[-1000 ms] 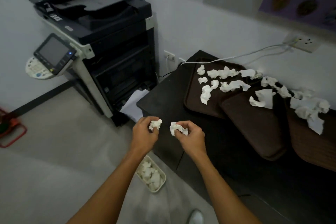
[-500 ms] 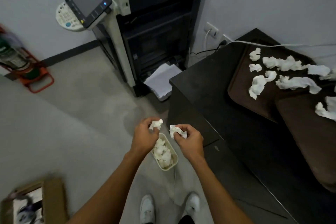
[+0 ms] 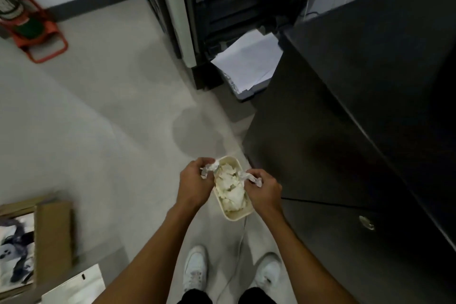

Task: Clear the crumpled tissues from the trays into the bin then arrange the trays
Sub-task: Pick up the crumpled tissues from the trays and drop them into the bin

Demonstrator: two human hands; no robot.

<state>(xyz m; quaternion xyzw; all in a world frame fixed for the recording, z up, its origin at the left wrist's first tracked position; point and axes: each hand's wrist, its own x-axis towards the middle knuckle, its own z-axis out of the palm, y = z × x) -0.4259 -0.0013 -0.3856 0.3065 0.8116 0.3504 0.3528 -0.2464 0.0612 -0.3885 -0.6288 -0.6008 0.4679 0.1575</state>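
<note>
Bin (image 3: 238,217): on floor, long axis near-far, between both hands | left hand (image 3: 195,182): pinches left tissue (image 3: 209,169) over left rim; right hand (image 3: 264,191): pinches right tissue (image 3: 250,177) over right rim

Both hands, left (image 3: 193,184) and right (image 3: 262,189), each pinch a crumpled tissue over the tissue-filled bin (image 3: 237,216).

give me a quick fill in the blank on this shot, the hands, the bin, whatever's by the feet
1. The left hand and the right hand each grip a crumpled ____.
2. Both hands are above the cream bin, which stands on the ____.
3. The shoes near the bin are ____ in colour.
Missing words: tissue; floor; white.
</note>
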